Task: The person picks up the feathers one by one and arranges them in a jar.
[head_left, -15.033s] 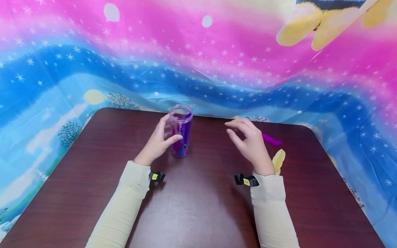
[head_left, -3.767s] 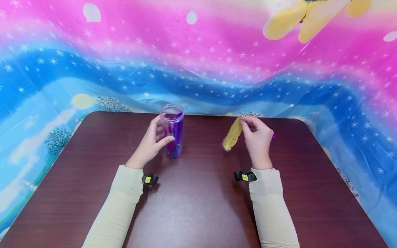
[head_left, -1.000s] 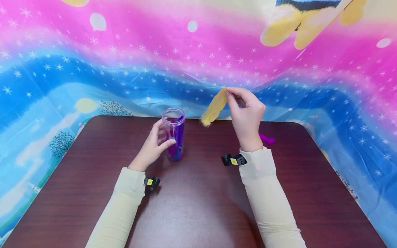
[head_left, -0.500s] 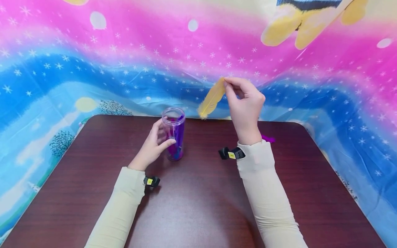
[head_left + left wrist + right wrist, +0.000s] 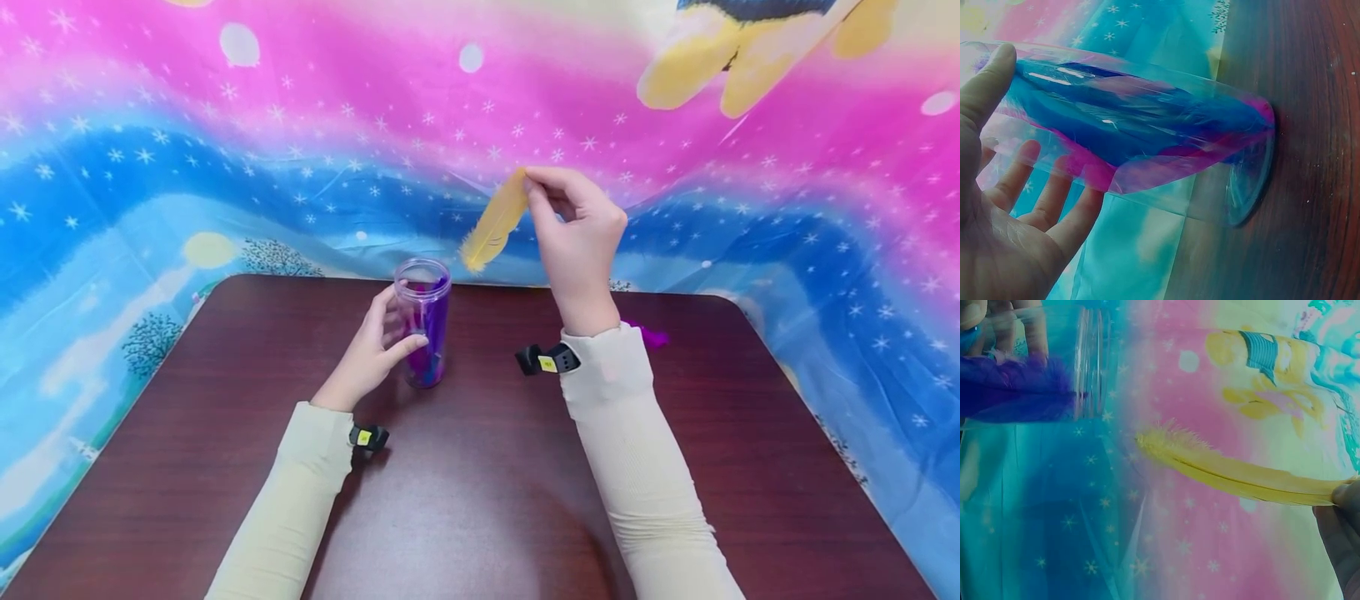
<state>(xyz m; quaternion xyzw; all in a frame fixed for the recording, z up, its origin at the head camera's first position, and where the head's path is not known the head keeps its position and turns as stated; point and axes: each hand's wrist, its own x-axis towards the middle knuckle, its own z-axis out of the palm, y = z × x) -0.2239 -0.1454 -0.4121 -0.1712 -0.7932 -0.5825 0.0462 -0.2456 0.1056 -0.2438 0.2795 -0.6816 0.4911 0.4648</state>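
A clear plastic jar [image 5: 424,333] without a lid stands upright on the table, with purple, blue and magenta feathers [image 5: 1141,119] inside. My left hand [image 5: 367,354] holds it from the left side, thumb in front and fingers behind. Up in the air to the right of the jar, my right hand [image 5: 581,237] pinches a yellow feather [image 5: 495,223] by its tip between thumb and fingers. The feather slants down to the left, its fluffy quill end a little above and right of the jar's rim. In the right wrist view that end points toward the jar's mouth [image 5: 1092,362].
A magenta feather [image 5: 651,335] lies on the table behind my right sleeve, partly hidden by it. The dark brown table [image 5: 465,467] reaches back to a patterned pink and blue cloth [image 5: 360,158]. Each wrist wears a black strap camera.
Earlier my right hand was free, then took the yellow feather from the table's right side. Over the last second it has risen and moved left toward the jar. My left hand keeps its grip.
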